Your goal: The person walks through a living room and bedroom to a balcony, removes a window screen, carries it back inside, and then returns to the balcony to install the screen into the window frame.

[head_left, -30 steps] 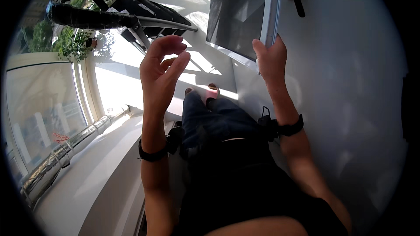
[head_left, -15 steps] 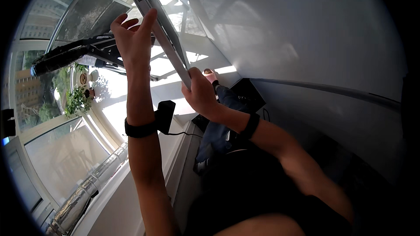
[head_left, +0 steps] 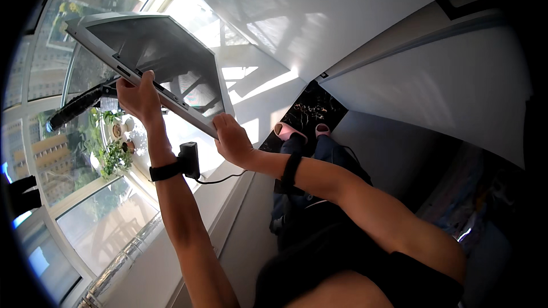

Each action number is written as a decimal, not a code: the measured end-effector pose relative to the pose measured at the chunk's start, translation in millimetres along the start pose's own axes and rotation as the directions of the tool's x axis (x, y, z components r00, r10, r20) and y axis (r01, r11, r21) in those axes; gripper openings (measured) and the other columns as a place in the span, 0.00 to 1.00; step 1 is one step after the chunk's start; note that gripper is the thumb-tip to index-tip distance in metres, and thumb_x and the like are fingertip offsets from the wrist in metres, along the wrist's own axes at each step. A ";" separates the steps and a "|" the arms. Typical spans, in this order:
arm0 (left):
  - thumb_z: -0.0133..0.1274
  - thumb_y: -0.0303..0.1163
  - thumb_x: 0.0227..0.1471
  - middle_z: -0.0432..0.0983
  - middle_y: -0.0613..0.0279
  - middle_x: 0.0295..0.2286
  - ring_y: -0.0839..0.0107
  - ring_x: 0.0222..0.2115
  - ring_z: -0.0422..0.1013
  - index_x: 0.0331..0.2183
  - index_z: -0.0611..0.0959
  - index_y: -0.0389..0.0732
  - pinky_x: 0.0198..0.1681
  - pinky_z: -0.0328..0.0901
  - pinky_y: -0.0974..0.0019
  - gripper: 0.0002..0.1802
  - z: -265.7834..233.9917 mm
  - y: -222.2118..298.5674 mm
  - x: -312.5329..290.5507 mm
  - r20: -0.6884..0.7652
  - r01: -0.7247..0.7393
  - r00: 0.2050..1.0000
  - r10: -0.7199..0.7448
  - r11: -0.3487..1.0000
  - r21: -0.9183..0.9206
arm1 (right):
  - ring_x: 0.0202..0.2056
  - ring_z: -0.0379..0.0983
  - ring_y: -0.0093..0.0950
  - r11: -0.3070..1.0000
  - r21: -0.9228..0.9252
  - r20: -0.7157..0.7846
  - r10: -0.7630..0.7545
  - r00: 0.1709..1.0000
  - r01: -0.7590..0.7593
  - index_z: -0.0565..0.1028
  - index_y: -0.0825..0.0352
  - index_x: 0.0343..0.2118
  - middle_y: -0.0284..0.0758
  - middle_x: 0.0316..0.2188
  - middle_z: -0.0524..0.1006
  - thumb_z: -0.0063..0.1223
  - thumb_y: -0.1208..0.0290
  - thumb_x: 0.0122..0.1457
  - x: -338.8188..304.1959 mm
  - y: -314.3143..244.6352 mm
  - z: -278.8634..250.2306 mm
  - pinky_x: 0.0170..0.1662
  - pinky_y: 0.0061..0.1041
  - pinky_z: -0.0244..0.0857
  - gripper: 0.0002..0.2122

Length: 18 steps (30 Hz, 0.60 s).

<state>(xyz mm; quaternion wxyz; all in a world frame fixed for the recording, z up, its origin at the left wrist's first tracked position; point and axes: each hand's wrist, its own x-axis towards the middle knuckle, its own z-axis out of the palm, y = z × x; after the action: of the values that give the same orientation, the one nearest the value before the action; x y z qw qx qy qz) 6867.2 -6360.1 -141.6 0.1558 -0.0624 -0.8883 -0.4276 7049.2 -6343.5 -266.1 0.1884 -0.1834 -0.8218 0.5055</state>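
Observation:
A window sash (head_left: 171, 60) with a whitish frame and a dark, see-through pane slants across the upper left, its near edge toward me. Slots and metal fittings show along that edge. My left hand (head_left: 138, 98) is closed on the near edge left of its middle, thumb over the top. Lower down, my right hand (head_left: 233, 141) grips the same edge near its right corner. The fingers under the frame are partly hidden on both hands.
Potted plants (head_left: 117, 159) stand by the windows on the left, near a black padded bar (head_left: 77, 109). A foil-wrapped pipe (head_left: 123, 259) runs below. White panels (head_left: 337, 11) rise at right. Pink slippers (head_left: 288, 132) rest near a black marbled strip (head_left: 314, 105).
The sash has swung from steep, nearly edge-on, to a flatter slant with its pane showing. Both hands have moved left and down in view; the left fingers have closed on the frame.

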 end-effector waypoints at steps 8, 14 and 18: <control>0.62 0.29 0.36 0.76 0.57 0.29 0.70 0.29 0.70 0.31 0.76 0.30 0.37 0.64 0.70 0.19 -61.6 71.6 -67.4 -0.065 -0.100 0.993 0.097 0.994 -0.043 | 0.36 0.66 0.42 0.970 0.029 -0.066 -0.239 0.969 0.241 0.61 0.68 0.33 0.41 0.31 0.65 0.53 0.85 0.39 -37.2 -6.6 -53.9 0.34 0.35 0.66 0.17; 0.63 0.29 0.37 0.76 0.55 0.31 0.69 0.31 0.71 0.34 0.75 0.29 0.40 0.64 0.69 0.21 -93.2 116.2 -118.7 -0.132 -0.130 0.983 0.127 0.991 -0.013 | 0.35 0.65 0.41 0.925 -0.010 -0.038 -0.380 0.924 0.380 0.62 0.69 0.32 0.41 0.31 0.65 0.51 0.86 0.37 -57.1 -4.5 -110.8 0.34 0.35 0.66 0.17; 0.63 0.29 0.37 0.76 0.55 0.31 0.69 0.31 0.71 0.34 0.75 0.29 0.40 0.64 0.69 0.21 -103.6 155.2 -154.1 -0.139 -0.164 0.975 0.172 0.984 0.068 | 0.35 0.65 0.42 0.921 0.056 -0.083 -0.381 0.921 0.386 0.61 0.69 0.31 0.41 0.31 0.64 0.51 0.87 0.37 -78.0 -7.2 -138.4 0.33 0.36 0.65 0.17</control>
<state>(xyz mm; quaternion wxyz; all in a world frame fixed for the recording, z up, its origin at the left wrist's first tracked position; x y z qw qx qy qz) 7073.7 -6340.1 -17.0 0.2569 -0.1021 -0.8777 -0.3914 7184.2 -6279.5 -211.4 0.3190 -0.0298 -0.8160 0.4811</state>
